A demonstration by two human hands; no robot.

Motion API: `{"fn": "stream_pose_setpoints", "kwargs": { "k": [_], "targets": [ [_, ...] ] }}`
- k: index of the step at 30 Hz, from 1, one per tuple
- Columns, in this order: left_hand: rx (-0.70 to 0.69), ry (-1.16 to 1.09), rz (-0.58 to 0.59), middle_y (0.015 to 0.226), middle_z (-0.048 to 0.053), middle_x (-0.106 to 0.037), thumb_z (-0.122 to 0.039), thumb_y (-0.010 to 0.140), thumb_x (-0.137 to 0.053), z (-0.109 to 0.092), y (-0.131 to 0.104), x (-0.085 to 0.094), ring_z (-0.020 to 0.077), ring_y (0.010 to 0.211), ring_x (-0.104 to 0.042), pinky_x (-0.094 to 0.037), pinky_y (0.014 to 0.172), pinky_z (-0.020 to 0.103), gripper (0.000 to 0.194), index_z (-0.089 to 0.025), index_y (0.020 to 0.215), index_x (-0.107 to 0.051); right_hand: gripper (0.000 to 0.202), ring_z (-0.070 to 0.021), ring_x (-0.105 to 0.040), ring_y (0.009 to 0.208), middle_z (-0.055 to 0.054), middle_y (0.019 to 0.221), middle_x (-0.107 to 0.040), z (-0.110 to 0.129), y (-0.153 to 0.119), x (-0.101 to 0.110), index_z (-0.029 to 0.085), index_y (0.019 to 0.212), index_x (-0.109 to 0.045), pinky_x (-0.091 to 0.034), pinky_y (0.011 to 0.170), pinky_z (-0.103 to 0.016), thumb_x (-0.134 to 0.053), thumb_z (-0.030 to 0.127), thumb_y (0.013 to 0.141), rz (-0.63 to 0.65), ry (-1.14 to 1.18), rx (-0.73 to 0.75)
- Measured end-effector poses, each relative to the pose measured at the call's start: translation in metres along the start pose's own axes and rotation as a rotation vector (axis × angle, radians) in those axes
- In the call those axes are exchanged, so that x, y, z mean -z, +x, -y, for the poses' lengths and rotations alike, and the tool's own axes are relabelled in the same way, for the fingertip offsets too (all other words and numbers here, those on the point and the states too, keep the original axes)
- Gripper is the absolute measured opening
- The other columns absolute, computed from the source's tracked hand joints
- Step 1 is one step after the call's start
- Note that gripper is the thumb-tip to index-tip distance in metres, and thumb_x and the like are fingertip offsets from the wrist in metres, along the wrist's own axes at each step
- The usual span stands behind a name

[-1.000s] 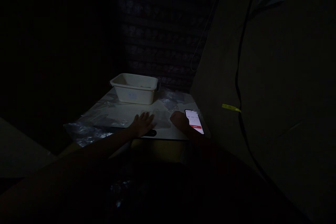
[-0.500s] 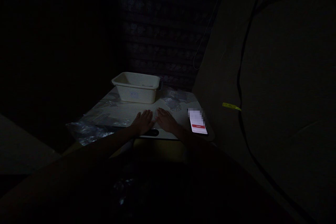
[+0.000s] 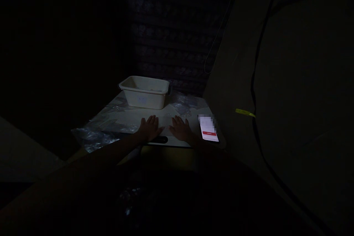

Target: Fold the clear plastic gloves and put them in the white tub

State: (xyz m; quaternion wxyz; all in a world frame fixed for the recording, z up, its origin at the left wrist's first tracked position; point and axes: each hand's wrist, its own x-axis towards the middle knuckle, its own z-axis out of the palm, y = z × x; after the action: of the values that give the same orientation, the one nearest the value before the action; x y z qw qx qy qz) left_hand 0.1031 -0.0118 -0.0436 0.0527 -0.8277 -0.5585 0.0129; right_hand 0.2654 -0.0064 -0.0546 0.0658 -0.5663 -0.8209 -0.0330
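Dimly, a faint sheet of clear plastic film (image 3: 166, 120) lay between the left hand (image 3: 149, 129) and right hand (image 3: 181, 129), both palm-down and splayed on the white-topped bench (image 3: 177, 142), neither clearly nearer. Gloom hid the film's long axis; a cream rectangular tub (image 3: 146, 99) stood beyond.

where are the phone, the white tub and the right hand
Phone (image 3: 208, 127), head view, on its lit screen
White tub (image 3: 149, 99), head view, on its front wall
Right hand (image 3: 180, 129), head view, on its back
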Motion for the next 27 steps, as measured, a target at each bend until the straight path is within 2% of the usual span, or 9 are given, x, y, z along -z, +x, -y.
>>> {"fn": "stream_pose_setpoints", "kwargs": {
  "k": [4,7,10,13,15,17,20,24,27],
  "targets": [
    [0.020,0.000,0.008,0.126,0.015,-0.026,-0.035,0.079,-0.020,0.003,-0.001,0.001,0.0292,0.116,-0.018,-0.017,0.084,0.052,0.047,-0.012,0.117,-0.035,0.050,-0.0193,-0.020,0.117,-0.010,0.128,-0.026,-0.004,0.000,0.000,0.015,0.120,-0.027,-0.016,0.090,-0.046,-0.018,0.041,0.079,0.006,0.020,0.007],
    [0.040,0.000,-0.077,0.124,0.017,-0.029,-0.035,0.079,-0.020,0.010,0.000,0.004,0.0299,0.114,-0.021,-0.017,0.084,0.052,0.047,-0.010,0.116,-0.035,0.045,-0.0164,-0.023,0.116,-0.007,0.127,-0.029,-0.008,0.002,0.001,0.018,0.120,-0.027,-0.017,0.090,-0.044,-0.018,0.037,0.080,-0.026,0.073,-0.006],
    [-0.171,-0.031,-0.197,0.116,0.015,-0.041,-0.034,0.077,-0.027,0.013,0.002,0.015,0.0256,0.108,-0.032,-0.023,0.084,0.043,0.043,-0.010,0.109,-0.043,0.042,-0.0147,-0.025,0.115,-0.006,0.125,-0.032,-0.017,0.003,0.004,0.021,0.119,-0.028,-0.017,0.091,-0.042,-0.018,0.035,0.081,-0.086,0.150,-0.055],
    [-0.445,-0.088,-0.168,0.085,0.010,-0.058,-0.028,0.074,-0.034,0.005,0.001,0.027,0.0180,0.082,-0.050,-0.034,0.074,0.030,0.028,-0.013,0.080,-0.057,0.041,-0.0149,-0.028,0.113,-0.006,0.123,-0.035,-0.027,0.003,0.008,0.020,0.118,-0.030,-0.018,0.091,-0.041,-0.019,0.034,0.081,-0.147,0.202,-0.107],
    [-0.521,-0.100,-0.149,0.070,0.008,-0.059,-0.023,0.072,-0.037,-0.005,-0.001,0.032,0.0158,0.070,-0.052,-0.036,0.066,0.027,0.023,-0.014,0.064,-0.056,0.040,-0.0157,-0.029,0.112,-0.006,0.122,-0.036,-0.032,0.003,0.010,0.019,0.117,-0.032,-0.019,0.090,-0.041,-0.020,0.033,0.081,-0.162,0.217,-0.135],
    [-0.536,-0.080,-0.150,0.064,0.008,-0.058,-0.021,0.068,-0.039,-0.014,-0.001,0.032,0.0158,0.063,-0.052,-0.036,0.062,0.027,0.020,-0.014,0.058,-0.055,0.040,-0.0161,-0.030,0.112,-0.006,0.122,-0.037,-0.034,0.002,0.012,0.020,0.117,-0.032,-0.020,0.089,-0.042,-0.021,0.033,0.081,-0.156,0.227,-0.159],
    [-0.520,0.000,-0.157,0.064,0.009,-0.059,-0.018,0.065,-0.042,-0.022,0.000,0.026,0.0171,0.060,-0.053,-0.036,0.058,0.029,0.016,-0.013,0.061,-0.056,0.040,-0.0160,-0.032,0.111,-0.006,0.121,-0.038,-0.033,0.003,0.013,0.021,0.117,-0.032,-0.021,0.089,-0.041,-0.021,0.033,0.081,-0.155,0.228,-0.160],
    [-0.536,0.122,-0.122,0.066,0.011,-0.060,-0.015,0.062,-0.043,-0.023,0.002,0.020,0.0193,0.061,-0.054,-0.036,0.057,0.030,0.015,-0.012,0.066,-0.057,0.040,-0.0164,-0.034,0.109,-0.006,0.119,-0.040,-0.028,0.001,0.015,0.020,0.117,-0.033,-0.023,0.088,-0.039,-0.021,0.033,0.081,-0.196,0.215,-0.112],
    [-0.526,0.088,-0.117,0.067,0.011,-0.060,-0.015,0.063,-0.043,-0.023,0.001,0.023,0.0201,0.062,-0.055,-0.036,0.058,0.030,0.015,-0.012,0.065,-0.058,0.040,-0.0167,-0.035,0.109,-0.006,0.118,-0.041,-0.028,0.000,0.016,0.018,0.115,-0.035,-0.024,0.088,-0.038,-0.022,0.033,0.081,-0.221,0.237,-0.104]
  ]
}}
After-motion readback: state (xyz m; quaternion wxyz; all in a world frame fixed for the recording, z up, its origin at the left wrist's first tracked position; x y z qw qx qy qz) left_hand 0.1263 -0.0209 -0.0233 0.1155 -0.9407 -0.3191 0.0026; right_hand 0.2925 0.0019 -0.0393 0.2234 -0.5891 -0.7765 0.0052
